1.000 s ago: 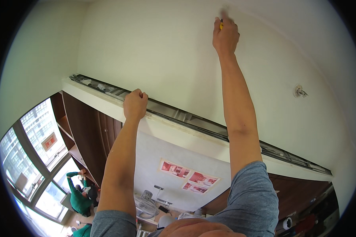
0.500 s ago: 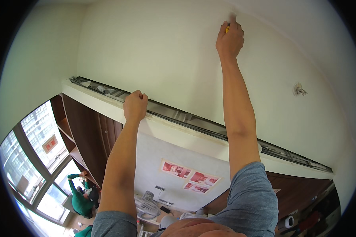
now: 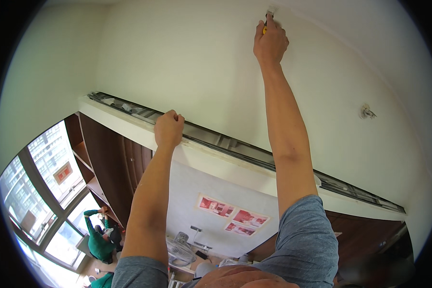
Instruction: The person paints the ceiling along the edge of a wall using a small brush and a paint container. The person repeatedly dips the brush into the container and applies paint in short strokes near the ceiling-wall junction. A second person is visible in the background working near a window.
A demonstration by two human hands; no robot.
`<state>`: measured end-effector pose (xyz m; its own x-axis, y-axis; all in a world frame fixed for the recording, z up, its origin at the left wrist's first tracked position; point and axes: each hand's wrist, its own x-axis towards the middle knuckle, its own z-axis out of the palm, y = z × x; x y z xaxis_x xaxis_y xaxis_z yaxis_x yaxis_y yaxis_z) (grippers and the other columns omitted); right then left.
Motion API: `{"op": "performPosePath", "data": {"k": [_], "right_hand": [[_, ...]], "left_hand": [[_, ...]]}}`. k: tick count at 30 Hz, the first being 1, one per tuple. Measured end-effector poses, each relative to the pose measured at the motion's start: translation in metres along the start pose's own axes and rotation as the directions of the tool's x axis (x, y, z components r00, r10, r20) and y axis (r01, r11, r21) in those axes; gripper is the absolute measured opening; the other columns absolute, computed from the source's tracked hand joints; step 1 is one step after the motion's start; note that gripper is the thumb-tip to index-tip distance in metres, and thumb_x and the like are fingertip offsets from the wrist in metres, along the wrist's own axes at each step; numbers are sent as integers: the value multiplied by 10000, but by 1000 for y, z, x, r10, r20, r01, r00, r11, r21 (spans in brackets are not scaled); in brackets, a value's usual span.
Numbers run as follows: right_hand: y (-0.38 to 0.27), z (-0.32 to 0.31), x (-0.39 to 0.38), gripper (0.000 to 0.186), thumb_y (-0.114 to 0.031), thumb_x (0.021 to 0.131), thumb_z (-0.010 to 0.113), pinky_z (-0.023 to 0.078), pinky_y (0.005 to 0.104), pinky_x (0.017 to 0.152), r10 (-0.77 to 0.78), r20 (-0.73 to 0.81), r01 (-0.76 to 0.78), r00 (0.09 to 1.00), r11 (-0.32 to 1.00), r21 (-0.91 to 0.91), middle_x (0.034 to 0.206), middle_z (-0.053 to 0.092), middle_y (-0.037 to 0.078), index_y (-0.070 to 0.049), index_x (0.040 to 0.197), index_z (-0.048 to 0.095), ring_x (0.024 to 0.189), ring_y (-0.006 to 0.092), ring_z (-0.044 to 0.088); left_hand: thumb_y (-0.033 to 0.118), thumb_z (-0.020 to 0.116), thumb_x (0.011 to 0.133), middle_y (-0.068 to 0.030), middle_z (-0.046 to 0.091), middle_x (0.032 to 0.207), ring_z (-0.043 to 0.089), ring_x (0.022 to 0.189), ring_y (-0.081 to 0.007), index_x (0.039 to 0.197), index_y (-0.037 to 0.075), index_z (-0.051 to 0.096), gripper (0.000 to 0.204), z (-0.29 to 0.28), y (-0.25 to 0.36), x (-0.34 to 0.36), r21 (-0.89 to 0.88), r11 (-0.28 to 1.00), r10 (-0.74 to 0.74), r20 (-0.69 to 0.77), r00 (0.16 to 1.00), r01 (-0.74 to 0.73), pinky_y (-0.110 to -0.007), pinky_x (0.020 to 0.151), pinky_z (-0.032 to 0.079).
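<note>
In the head view, the right hand point(image 3: 271, 44) is raised, fingers closed around a small scraper point(image 3: 265, 30) with a yellow and black handle; its blade points away beyond the fingertips, at the pale wall point(image 3: 187, 62), though whether it touches is unclear. Below and left of it, the left hand point(image 3: 169, 128) curls tightly over the edge of a long ledge point(image 3: 225, 162), its fingertips hidden. Right of the right hand, a fixture point(image 3: 367, 112) juts out. Well below the left hand, a person in green point(image 3: 101, 247) bends.
</note>
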<state>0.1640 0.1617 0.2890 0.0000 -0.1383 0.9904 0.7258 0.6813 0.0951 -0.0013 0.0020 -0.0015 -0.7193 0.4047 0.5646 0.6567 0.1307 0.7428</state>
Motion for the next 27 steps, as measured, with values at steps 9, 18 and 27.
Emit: {"op": "performPosePath", "data": {"k": [9, 18, 27], "right_hand": [[-26, 4, 7, 442, -349, 1098, 521, 435, 661, 1094, -28, 118, 29, 993, 1000, -9, 1302, 699, 70, -105, 1458, 596, 1198, 314, 649], [-34, 1, 4, 412, -300, 1075, 561, 531, 517, 997, -52, 5, 50, 999, 977, 206, 1251, 699, 123, -63, 1404, 632, 1079, 298, 700], [-22, -4, 6, 384, -264, 1050, 598, 601, 464, 832, 15, -145, 18, 989, 974, 225, 1179, 688, 142, -33, 1350, 658, 980, 315, 713]], "left_hand": [[310, 648, 971, -189, 715, 843, 687, 830, -406, 863, 18, 688, 314, -1, 0, 0, -4, 1000, -7, 1, 1000, 7, -509, 774, 533], [311, 639, 965, -196, 710, 827, 679, 812, -415, 856, 9, 687, 324, -1, -3, 1, -17, 1000, 3, -13, 1000, -3, -513, 769, 524], [309, 644, 960, -199, 711, 829, 684, 818, -414, 853, 13, 691, 318, 2, -2, 0, -19, 1000, 5, -28, 1000, -6, -515, 770, 527]]}}
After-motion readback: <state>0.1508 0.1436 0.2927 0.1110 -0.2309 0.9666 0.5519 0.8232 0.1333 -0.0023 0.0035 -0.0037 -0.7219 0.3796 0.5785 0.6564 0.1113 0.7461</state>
